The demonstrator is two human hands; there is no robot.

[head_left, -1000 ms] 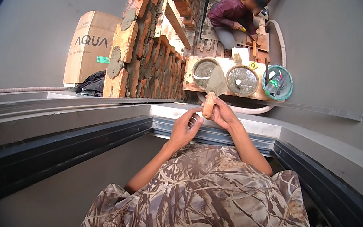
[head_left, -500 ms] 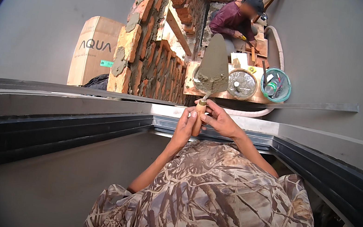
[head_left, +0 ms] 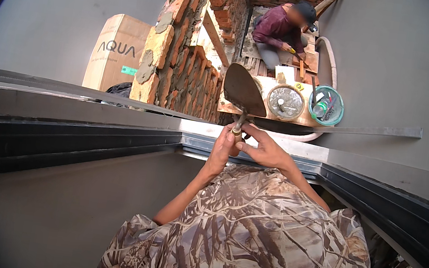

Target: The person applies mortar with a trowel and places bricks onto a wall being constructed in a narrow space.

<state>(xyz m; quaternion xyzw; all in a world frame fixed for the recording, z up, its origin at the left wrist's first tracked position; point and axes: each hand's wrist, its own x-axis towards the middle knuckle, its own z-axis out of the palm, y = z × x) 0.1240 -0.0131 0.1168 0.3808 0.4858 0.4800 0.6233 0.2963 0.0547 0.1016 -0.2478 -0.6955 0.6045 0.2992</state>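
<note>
A pointed trowel (head_left: 243, 89) with a dark metal blade and a wooden handle is held out in front of my body, its tip toward the far left. My left hand (head_left: 220, 150) closes on the handle from the left side. On the other side, my right hand (head_left: 263, 148) grips the same handle, its fingers partly hidden behind it. The blade rises over the far side of a pale sill (head_left: 301, 147). Behind the blade, a board bearing tubs is partly covered from view.
Left stands a rough brick wall (head_left: 165, 71) with mortar, beside a cardboard box (head_left: 117, 53). Beyond are a round tub (head_left: 286, 101), a teal-rimmed bucket (head_left: 333, 120), a metal bar (head_left: 387, 130) and a pale hose (head_left: 332, 60). A co-worker (head_left: 274, 29) crouches farther off, holding a tool.
The trowel has been turned in my hands: its mortar-smeared face showed before, and now a darker, smoother side shows, with the tip swung left. Both hands stay on the handle.
</note>
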